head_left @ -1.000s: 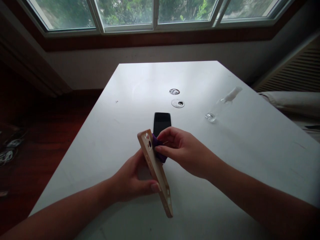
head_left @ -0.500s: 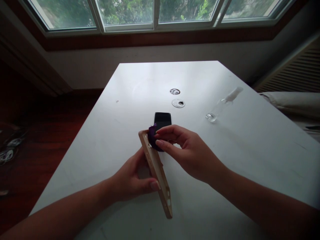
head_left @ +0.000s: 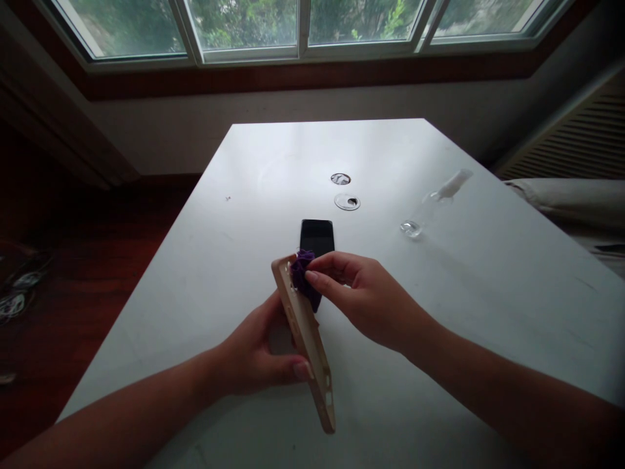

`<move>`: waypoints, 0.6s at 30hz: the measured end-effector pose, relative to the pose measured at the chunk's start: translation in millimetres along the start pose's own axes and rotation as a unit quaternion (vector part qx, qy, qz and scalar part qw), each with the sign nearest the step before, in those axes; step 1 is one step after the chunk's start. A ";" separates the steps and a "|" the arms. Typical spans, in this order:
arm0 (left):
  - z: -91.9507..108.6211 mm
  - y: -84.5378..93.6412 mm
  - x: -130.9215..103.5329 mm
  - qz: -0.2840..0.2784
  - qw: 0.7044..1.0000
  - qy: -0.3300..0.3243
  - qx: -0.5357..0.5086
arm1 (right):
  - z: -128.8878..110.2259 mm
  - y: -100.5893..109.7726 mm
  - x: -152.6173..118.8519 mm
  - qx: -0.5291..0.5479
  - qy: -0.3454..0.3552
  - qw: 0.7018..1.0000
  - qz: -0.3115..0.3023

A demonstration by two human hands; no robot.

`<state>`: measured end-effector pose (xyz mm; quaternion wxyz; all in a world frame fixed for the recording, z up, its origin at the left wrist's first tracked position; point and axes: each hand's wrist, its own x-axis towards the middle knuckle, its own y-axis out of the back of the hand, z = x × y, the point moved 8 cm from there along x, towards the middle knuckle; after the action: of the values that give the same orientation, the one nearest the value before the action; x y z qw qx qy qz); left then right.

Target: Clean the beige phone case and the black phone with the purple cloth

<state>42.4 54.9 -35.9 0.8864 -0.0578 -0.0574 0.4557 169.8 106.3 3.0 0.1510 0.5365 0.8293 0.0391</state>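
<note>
A beige phone case (head_left: 315, 355) is tilted up on its edge above the near part of the table, and my left hand (head_left: 263, 352) is closed around its left side, thumb on the rim. Between the fingertips of my right hand (head_left: 361, 286) is a crumpled purple cloth (head_left: 303, 270), pressed at the upper end of the case by the camera cutouts. Behind the cloth lies a black smartphone (head_left: 317, 236) on the table; its lower part is partly hidden by the cloth, the case and my right hand.
On the white table (head_left: 205, 260), a clear spray bottle (head_left: 413, 228) with a whitish top lies on its side at the right. Two round cable-hole fittings (head_left: 347, 202) sit beyond the phone. A window (head_left: 244, 26) spans the far wall.
My right hand and the purple cloth have shifted slightly down along the top end of the case, and the cloth looks more bunched. My left hand stays on the case.
</note>
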 end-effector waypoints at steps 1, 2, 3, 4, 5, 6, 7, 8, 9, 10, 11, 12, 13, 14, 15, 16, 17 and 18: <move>1.6 0.0 0.7 0.000 1.000 -0.009 0.003 | 0.5 0.5 0.2 -0.004 0.005 1.000 0.005; 3.0 -0.3 1.5 -0.002 1.000 -0.017 0.005 | -0.6 2.3 0.1 -0.016 0.020 0.999 0.019; 4.0 -0.7 2.2 -0.006 1.000 -0.025 0.005 | -3.1 5.1 -0.5 -0.035 0.042 0.998 0.042; 4.3 -1.3 2.7 -0.011 1.000 -0.029 0.004 | -6.6 8.3 -1.8 -0.058 0.068 0.994 0.068; 4.3 -1.6 2.9 -0.014 0.999 -0.033 0.003 | -10.8 10.7 -3.7 -0.082 0.096 0.988 0.092; 4.2 -1.3 2.9 -0.015 0.999 -0.037 0.001 | -14.9 11.4 -6.0 -0.104 0.121 0.981 0.107; 3.8 -0.7 2.5 -0.013 0.999 -0.040 0.001 | -18.2 10.1 -8.1 -0.123 0.141 0.976 0.109; 3.0 0.2 2.0 -0.010 0.999 -0.040 0.002 | -20.6 7.4 -9.9 -0.138 0.157 0.973 0.102; 1.9 0.8 1.3 -0.007 0.999 -0.037 0.005 | -22.5 4.2 -11.6 -0.152 0.171 0.969 0.092; 0.7 1.0 0.5 -0.006 0.999 -0.032 0.007 | -24.5 1.3 -13.5 -0.166 0.186 0.965 0.085; -0.2 1.0 -0.1 -0.005 1.000 -0.025 0.009 | -26.8 -0.6 -15.6 -0.185 0.205 0.957 0.088; -0.9 0.7 -0.6 -0.005 1.000 -0.018 0.011 | -29.5 -1.8 -18.0 -0.210 0.228 0.946 0.098; -0.9 0.5 -0.9 -0.004 1.000 -0.013 0.012 | -32.7 -2.6 -20.6 -0.237 0.254 0.931 0.114; -0.4 0.2 -0.9 -0.003 1.000 -0.010 0.013 | -35.9 -3.5 -23.4 -0.264 0.280 0.914 0.131; 0.3 -0.2 -0.9 -0.002 1.000 -0.007 0.013 | -39.1 -4.6 -26.0 -0.287 0.305 0.896 0.147; 1.0 -0.6 -0.7 -0.002 1.000 -0.004 0.014 | -41.8 -5.8 -28.2 -0.302 0.325 0.882 0.157; 1.8 -1.2 -0.6 -0.002 1.000 -0.003 0.014 | -43.7 -6.3 -29.6 -0.308 0.337 0.875 0.161; 2.5 -1.7 -0.5 -0.002 1.000 -0.001 0.013 | -44.8 -5.5 -29.7 -0.302 0.339 0.876 0.161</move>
<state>43.1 53.6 -33.2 0.8881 -0.0457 -0.0526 0.4544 163.1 81.5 50.6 0.0069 0.5444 0.6799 0.4912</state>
